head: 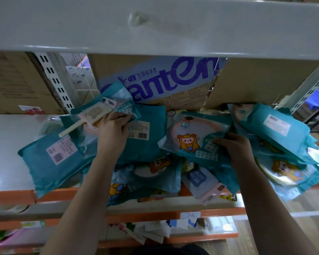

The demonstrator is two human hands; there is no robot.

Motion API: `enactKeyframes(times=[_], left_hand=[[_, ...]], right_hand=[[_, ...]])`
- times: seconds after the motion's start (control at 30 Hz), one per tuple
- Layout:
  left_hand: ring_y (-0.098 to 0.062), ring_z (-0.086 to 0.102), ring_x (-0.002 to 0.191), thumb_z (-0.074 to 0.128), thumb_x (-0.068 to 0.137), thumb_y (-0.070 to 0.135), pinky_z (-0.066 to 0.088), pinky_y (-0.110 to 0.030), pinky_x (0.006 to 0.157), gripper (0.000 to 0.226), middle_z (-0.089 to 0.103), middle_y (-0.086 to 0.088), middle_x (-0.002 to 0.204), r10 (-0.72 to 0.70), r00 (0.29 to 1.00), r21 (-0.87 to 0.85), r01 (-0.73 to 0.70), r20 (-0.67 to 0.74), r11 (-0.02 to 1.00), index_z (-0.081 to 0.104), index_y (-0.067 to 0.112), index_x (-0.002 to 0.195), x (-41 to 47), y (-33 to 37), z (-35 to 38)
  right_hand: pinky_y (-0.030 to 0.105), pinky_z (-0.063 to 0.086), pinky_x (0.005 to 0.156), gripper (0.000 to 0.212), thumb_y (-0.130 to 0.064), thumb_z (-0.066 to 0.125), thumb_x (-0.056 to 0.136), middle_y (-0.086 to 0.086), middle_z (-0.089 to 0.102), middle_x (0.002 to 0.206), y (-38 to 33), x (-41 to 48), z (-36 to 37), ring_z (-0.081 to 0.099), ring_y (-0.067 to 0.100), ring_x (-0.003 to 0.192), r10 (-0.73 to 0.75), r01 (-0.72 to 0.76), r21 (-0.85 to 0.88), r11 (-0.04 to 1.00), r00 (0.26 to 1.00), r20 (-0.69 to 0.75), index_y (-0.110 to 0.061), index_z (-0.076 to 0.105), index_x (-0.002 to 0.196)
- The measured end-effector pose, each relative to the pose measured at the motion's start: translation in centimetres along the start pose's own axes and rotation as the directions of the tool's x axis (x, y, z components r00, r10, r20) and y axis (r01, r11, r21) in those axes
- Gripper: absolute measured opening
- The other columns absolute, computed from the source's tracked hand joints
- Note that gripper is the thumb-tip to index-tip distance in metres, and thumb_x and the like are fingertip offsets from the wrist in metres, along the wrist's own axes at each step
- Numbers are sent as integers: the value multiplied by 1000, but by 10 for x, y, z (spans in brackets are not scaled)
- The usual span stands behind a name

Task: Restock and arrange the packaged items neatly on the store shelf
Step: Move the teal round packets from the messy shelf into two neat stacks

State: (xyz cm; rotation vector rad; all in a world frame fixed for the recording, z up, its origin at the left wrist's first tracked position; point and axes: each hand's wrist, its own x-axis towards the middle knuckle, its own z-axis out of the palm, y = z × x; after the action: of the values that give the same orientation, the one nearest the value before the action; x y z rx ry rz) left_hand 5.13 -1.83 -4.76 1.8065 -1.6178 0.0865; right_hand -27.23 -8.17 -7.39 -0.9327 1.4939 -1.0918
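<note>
Several teal packaged items lie in a loose heap on the white shelf point(6, 144) with its orange front lip. My left hand point(111, 131) grips a tilted teal packet point(116, 105) that shows a cream fan-shaped item with a handle. My right hand point(232, 148) holds the right edge of a packet with a cartoon girl print point(193, 137). A back-side packet with a barcode label point(52, 159) hangs over the shelf's front left. More packets point(273, 126) pile up at the right, and several point(155, 173) sit under my arms.
A shelf board point(155, 24) overhangs close above. Behind the heap stand a blue-lettered water carton point(166, 80) and plain cardboard boxes point(15, 83). Slotted uprights point(55, 80) flank the bay. A lower shelf point(173, 227) holds a price tag and mixed small goods.
</note>
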Motion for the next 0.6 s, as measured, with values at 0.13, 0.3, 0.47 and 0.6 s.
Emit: enactKeyframes(times=[0.13,0.3,0.47,0.6], left_hand=[[-33,59,104,58,88,1,45,-42,91,29,68,-10,114,62,998,-90,-62,-9,994,72,9,112,-3,27,7],[-26,60,103,59,93,20,47,-42,89,23,69,-3,111,204,973,-130,-190,104,973,73,13,110,-6,45,17],[-23,55,70,41,100,38,45,-40,67,44,60,-3,73,108,970,-97,-89,219,991,57,10,69,-6,36,19],[-32,51,111,53,93,32,38,-42,89,25,63,-5,116,-115,969,223,65,218,973,68,14,101,1,18,14]], right_hand=[[50,56,83,44,1,66,85,18,66,108,3,4,0,68,33,91,-54,54,52,997,999,-8,-7,54,126],[43,58,75,44,-9,56,94,6,66,102,7,7,-3,68,23,85,-79,77,84,994,997,25,-22,44,135],[39,57,72,45,-11,56,95,9,66,106,11,8,-6,68,22,85,-78,74,98,992,996,41,-17,42,138],[35,59,66,23,-12,55,95,7,73,92,9,6,-6,71,22,79,-111,108,55,993,993,46,-7,60,117]])
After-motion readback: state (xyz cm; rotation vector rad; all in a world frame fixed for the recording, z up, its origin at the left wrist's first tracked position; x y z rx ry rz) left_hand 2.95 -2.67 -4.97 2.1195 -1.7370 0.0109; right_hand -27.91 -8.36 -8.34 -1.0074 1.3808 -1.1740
